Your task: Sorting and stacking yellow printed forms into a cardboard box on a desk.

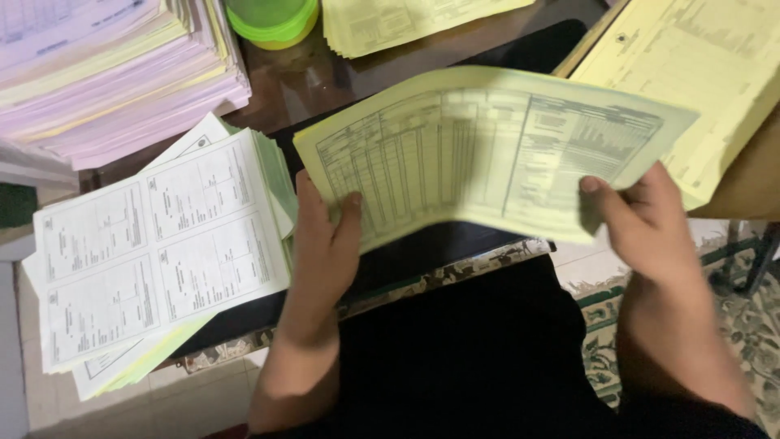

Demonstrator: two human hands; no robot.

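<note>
Gripping a yellow form sheaf (487,146) with left hand (325,236) and right hand (642,215), beside a white form stack (154,252).

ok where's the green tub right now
Top of the head view, left of centre: the green tub sits on the table between the pink paper pile and a yellow stack.

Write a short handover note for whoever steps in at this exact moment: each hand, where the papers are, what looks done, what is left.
Left hand: grips the near left edge of the yellow form bundle.
Right hand: grips its right edge; the bundle is lifted over the dark table.
White forms stack: lies at the left, overhanging the table edge.
Pink stack: far left.
Yellow stacks: far right and top centre.
Green lidded container: top.
Done: several stacks laid out.
Left: the bundle is in hand, not set down.
</note>
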